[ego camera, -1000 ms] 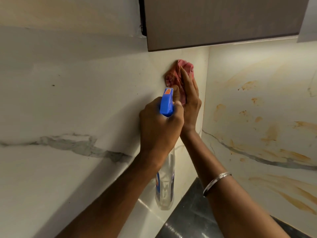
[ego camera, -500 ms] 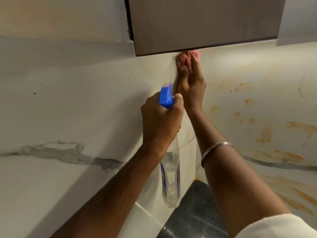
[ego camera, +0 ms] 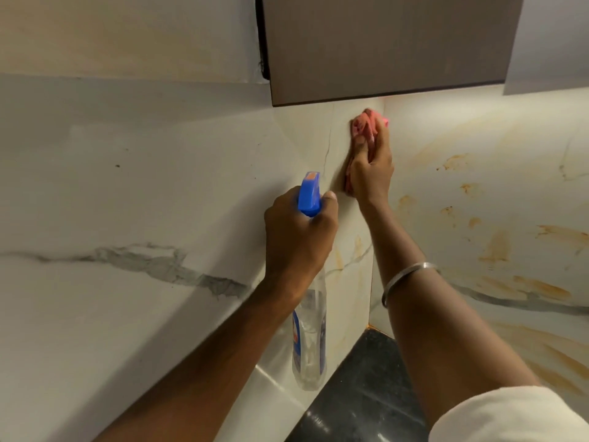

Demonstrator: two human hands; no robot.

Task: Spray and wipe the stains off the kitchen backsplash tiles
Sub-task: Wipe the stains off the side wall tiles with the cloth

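The step in hand is wiping. The right hand (ego camera: 371,173) presses a pink cloth (ego camera: 363,126) flat against the tiles (ego camera: 191,186) in the corner of the backsplash, just below the underside of the wall cabinet (ego camera: 382,49). The fingers are closed over the cloth, with the bunched end of it showing above the fingertips and a fold showing below the palm.

The left hand (ego camera: 299,237) is clamped around the neck of the spray bottle (ego camera: 309,330), near the corner and lower than the cloth. The blue trigger head (ego camera: 309,194) points up toward the wall. The clear body hangs down in front of the tiles, above the dark counter (ego camera: 360,393). Whether a finger rests on the trigger cannot be told, because the hand hides it.

The tile surface to the left of the corner looks clean apart from grey veining and a few dark specks. The orange-brown stains (ego camera: 497,247) lie on the right wall, spread from mid-height down toward the counter, well apart from the cloth. A faint orange streak also sits just left of the corner, near the bottle.

Judgement: most of the stained area is not yet treated. The next move calls for aiming the trigger head at the right wall, wetting the stains, then bringing the cloth across with firm, overlapping strokes. A metal bangle (ego camera: 404,275) on the right forearm may contact the wall during low strokes.
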